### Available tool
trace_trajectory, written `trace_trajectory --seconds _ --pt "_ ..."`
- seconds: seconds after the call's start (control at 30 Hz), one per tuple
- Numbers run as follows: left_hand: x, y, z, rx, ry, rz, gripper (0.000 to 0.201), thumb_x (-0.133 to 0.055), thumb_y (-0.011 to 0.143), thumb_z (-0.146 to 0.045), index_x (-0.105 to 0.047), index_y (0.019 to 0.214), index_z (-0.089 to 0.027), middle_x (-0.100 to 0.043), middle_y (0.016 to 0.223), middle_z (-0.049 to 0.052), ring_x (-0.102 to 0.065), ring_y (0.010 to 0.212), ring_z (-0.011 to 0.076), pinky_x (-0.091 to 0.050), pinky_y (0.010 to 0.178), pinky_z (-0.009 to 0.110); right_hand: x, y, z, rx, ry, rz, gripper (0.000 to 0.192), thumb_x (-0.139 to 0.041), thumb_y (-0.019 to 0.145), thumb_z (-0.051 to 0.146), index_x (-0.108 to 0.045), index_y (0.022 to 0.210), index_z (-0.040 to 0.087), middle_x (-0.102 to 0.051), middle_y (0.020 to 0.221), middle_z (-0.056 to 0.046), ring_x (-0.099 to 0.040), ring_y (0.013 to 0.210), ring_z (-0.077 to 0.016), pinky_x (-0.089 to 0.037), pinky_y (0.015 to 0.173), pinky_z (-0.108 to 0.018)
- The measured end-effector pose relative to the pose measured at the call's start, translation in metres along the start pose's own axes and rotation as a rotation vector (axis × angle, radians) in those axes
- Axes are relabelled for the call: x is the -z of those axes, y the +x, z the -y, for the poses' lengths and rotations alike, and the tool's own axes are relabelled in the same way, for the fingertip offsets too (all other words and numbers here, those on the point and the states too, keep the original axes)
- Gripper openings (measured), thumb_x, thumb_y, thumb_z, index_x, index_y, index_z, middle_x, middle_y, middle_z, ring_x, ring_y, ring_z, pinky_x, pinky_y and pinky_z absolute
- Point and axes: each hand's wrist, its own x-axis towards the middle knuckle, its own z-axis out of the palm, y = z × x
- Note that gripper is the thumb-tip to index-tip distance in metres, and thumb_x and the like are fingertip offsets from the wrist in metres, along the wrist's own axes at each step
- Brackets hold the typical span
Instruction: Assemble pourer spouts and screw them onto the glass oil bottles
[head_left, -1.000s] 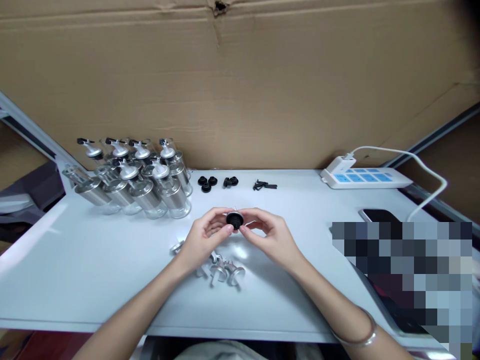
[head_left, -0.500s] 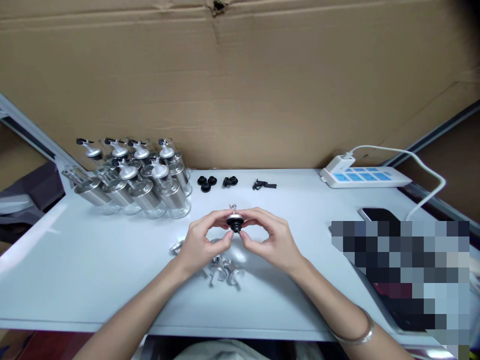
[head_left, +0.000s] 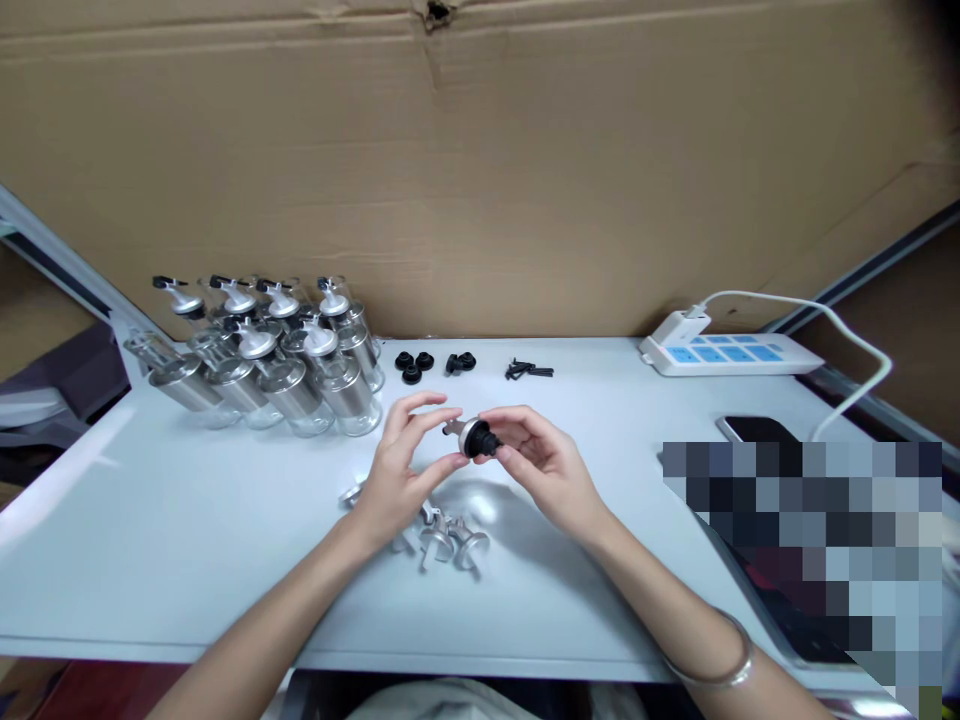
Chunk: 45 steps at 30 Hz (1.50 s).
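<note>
Both forearms reach in from the near edge of the worktop (head_left: 150, 560) and meet above its middle, raised off the surface. The left hand (head_left: 397, 475) is turned palm inward with its fingers loosely spread; the thumb and what looks like the forefinger tip touch the silver side of a pourer cap (head_left: 474, 438), while the other fingers fan upward, free. The right hand (head_left: 540, 465) is cupped, palm up and tilted toward the left, and pinches the black stopper end of the same cap between thumb and fingertips. The cap lies sideways between the two hands, its silver disc facing left and its black ribbed plug facing right; whether a spout sticks out on the far side is hard to tell at this size. A metal bangle (head_left: 712, 660) sits on the right wrist.

Directly below the hands, a small heap of loose silver caps (head_left: 446, 540) rests on the worktop. Further back stand clustered glass bottles (head_left: 285, 360) with steel sleeves, then black rubber stoppers (head_left: 414, 365), a second clump of them (head_left: 461, 362) and small black clips (head_left: 529, 371). A white power strip (head_left: 724, 355) lies at the back right, a phone (head_left: 757, 430) near it.
</note>
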Motion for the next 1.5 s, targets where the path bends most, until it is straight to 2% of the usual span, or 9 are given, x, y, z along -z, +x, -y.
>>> trace_trajectory --seconds 0.1,0.2,0.3,0.5,0.7,0.93,1.17,1.37,1.5 --pt "0.0 0.001 0.0 -0.013 -0.078 0.103 0.031 -0.063 0.086 -0.025 -0.061 0.117 -0.023 -0.064 0.111 0.008 -0.061 0.101 0.0189 -0.05 0.088 0.033 0.001 0.002 0.001 -0.016 -0.035 0.025 0.03 -0.058 0.087 0.046 -0.064 0.105 0.022 -0.072 0.098 -0.007 -0.069 0.082 -0.0177 -0.058 0.076 -0.034" --pt "-0.001 0.002 -0.002 0.033 -0.103 0.064 0.029 -0.065 0.084 -0.024 -0.065 0.113 -0.022 -0.067 0.099 0.006 -0.063 0.087 0.0162 -0.052 0.079 0.029 0.001 0.002 -0.001 0.012 -0.195 -0.071 0.027 -0.059 0.087 0.042 -0.066 0.103 0.021 -0.071 0.098 -0.007 -0.068 0.082 -0.0179 -0.057 0.077 -0.034" --pt "-0.002 0.001 -0.003 0.049 -0.104 0.012 0.028 -0.068 0.082 -0.024 -0.068 0.11 -0.022 -0.067 0.092 0.004 -0.063 0.081 0.0149 -0.052 0.075 0.027 0.0 0.001 -0.003 0.032 -0.283 -0.147 0.021 -0.063 0.083 0.035 -0.067 0.097 0.02 -0.071 0.085 -0.005 -0.065 0.073 -0.0162 -0.056 0.07 -0.032" --pt "-0.002 0.0 0.0 0.032 -0.121 0.021 0.024 -0.067 0.083 -0.024 -0.071 0.107 -0.022 -0.07 0.087 0.004 -0.065 0.077 0.0146 -0.053 0.071 0.026 0.0 0.002 -0.001 -0.075 -0.207 -0.125 0.016 -0.067 0.078 0.032 -0.068 0.086 0.019 -0.07 0.077 -0.004 -0.063 0.067 -0.0147 -0.056 0.066 -0.031" --pt "-0.001 0.002 -0.001 0.158 -0.193 0.012 0.013 -0.067 0.082 -0.021 -0.075 0.092 -0.019 -0.072 0.081 0.005 -0.066 0.074 0.0152 -0.052 0.07 0.025 0.002 0.003 -0.005 -0.101 -0.186 -0.076 0.016 -0.069 0.077 0.03 -0.069 0.089 0.019 -0.071 0.082 -0.004 -0.065 0.071 -0.0152 -0.057 0.069 -0.031" --pt "-0.001 0.005 -0.008 0.369 -0.431 0.007 0.01 -0.072 0.075 -0.025 -0.074 0.08 -0.016 -0.07 0.071 0.002 -0.064 0.059 0.0121 -0.052 0.061 0.024 0.001 -0.002 0.0 0.228 -0.477 -0.049 0.01 -0.063 0.085 0.022 -0.067 0.094 0.021 -0.07 0.084 -0.004 -0.063 0.071 -0.0157 -0.055 0.068 -0.03" --pt "0.0 0.01 -0.007 0.589 -0.58 0.085 0.026 -0.079 0.066 -0.038 -0.073 0.076 -0.014 -0.065 0.051 0.0 -0.061 0.05 0.0125 -0.05 0.056 0.025 0.002 0.0 0.003 0.557 -0.682 0.014 0.02 -0.057 0.089 0.014 -0.062 0.106 0.023 -0.07 0.088 -0.007 -0.064 0.076 -0.0186 -0.054 0.067 -0.032" --pt "-0.001 0.009 -0.004 0.584 -0.551 0.124 0.031 -0.076 0.069 -0.042 -0.073 0.08 -0.013 -0.068 0.058 0.002 -0.064 0.057 0.0157 -0.053 0.062 0.028 0.003 0.001 0.002 0.516 -0.687 0.044 0.015 -0.056 0.09 0.017 -0.064 0.102 0.022 -0.07 0.084 -0.006 -0.064 0.074 -0.0178 -0.054 0.066 -0.031" --pt "-0.005 0.006 -0.009 0.403 -0.319 0.048 0.024 -0.063 0.083 -0.034 -0.073 0.096 -0.017 -0.071 0.095 0.008 -0.066 0.088 0.0194 -0.053 0.08 0.031 -0.003 -0.002 0.002 0.389 -0.636 -0.142 0.006 -0.063 0.085 0.02 -0.063 0.091 0.021 -0.066 0.077 -0.003 -0.06 0.067 -0.0157 -0.052 0.063 -0.029"
